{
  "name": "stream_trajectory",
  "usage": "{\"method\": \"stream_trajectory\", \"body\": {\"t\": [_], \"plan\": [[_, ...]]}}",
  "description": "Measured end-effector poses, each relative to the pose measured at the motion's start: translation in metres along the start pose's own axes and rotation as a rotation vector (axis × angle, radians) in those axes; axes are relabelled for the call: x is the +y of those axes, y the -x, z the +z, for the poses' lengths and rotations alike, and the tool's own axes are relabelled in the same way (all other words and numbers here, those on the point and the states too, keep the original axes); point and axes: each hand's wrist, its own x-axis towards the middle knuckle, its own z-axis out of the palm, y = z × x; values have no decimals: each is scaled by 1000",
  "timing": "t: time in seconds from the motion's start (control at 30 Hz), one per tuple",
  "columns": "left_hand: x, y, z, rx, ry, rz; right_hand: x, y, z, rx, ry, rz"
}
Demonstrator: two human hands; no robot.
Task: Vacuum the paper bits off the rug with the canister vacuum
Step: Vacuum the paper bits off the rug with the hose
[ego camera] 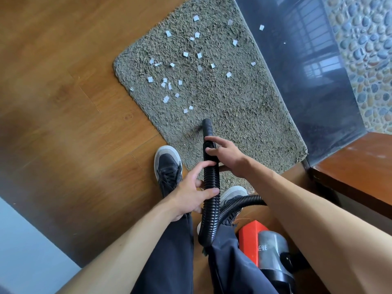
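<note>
Here, right hand (226, 154) curled round the black hose (211, 178) near the nozzle (207, 127), left hand (192, 195) likewise, lower down.

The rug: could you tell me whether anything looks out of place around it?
White paper bits lie scattered across the rug; one stray bit sits off it, on the dark glossy strip.

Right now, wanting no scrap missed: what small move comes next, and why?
Probably ease the nozzle forward, slightly left, onto the nearest paper bits: left hand and right hand grip the hose, its tip over bare rug just short of them.
</note>
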Motion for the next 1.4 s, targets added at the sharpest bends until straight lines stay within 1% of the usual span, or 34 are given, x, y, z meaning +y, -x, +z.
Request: {"method": "stream_trajectory", "body": {"t": [0.13, 0.23, 0.37, 0.57, 0.77, 0.93, 1.07, 1.27, 1.4], "plan": [[1, 3, -16, 30, 32, 18, -6, -9, 16, 12, 53, -101], [2, 6, -33, 7, 113, 14, -13, -18, 29, 12, 104, -151], [-1, 7, -46, 1, 170, -4, -19, -26, 42, 15, 148, -140], [-4, 11, -55, 6, 175, 18, -23, -26, 51, 15, 211, -150], [1, 11, -57, 13, 181, 26, -30, -24, 54, 26, 192, -141], [8, 5, -54, -15, 147, 24, -32, -20, 43, 82, 125, -120], [14, 3, -52, -13, 102, 35, -37, -18, 36, 59, 122, -103], [13, 10, -57, 86, 77, 139, -55, -24, 48, -8, 184, -131], [13, 11, -68, 137, 107, 166, -67, -33, 65, 22, 279, -180]]}}
